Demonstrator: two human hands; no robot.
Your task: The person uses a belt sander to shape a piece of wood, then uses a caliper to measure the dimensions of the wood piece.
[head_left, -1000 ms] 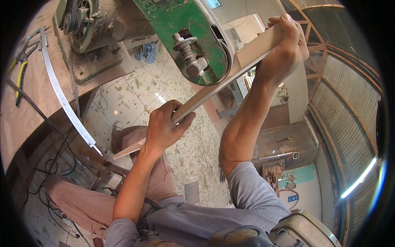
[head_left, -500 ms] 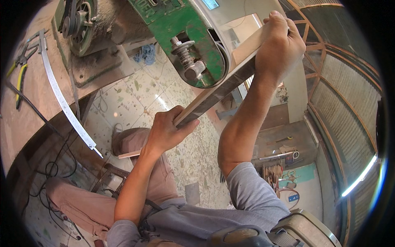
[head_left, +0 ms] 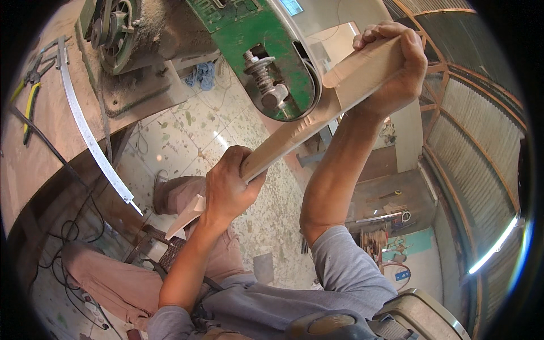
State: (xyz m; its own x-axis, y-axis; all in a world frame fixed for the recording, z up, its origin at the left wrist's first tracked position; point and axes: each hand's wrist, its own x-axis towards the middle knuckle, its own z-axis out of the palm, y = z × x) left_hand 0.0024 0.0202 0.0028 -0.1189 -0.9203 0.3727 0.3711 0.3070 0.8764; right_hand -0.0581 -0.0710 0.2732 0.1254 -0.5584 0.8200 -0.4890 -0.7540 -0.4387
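Observation:
A wooden guitar neck [head_left: 294, 131] slants from lower left to upper right in front of me, its pale back facing up. My left hand [head_left: 229, 181] is closed around its lower end, and a pale flared end [head_left: 188, 216] sticks out behind that wrist. At the upper right, my right hand [head_left: 399, 68] wraps the broad, thick end, fingers over the far edge and thumb side near. The rounded nose of a green belt sander [head_left: 283, 68] sits right against the neck's middle; whether they touch, I cannot tell. A spring-loaded bolt [head_left: 263, 79] shows on its side.
On the left, a dusty bench [head_left: 42, 164] carries pliers [head_left: 31, 107], a pale curved strip [head_left: 93, 136] and a motor with a pulley [head_left: 116, 31]. Black cables [head_left: 71, 232] hang below. A blue rag [head_left: 201, 75] lies beyond. Tools and wood pieces [head_left: 374, 243] stand at right.
The guitar neck has rolled in my hands: its dark, inlaid face showed before, and now the pale wooden back does. My right hand's grip has turned with it.

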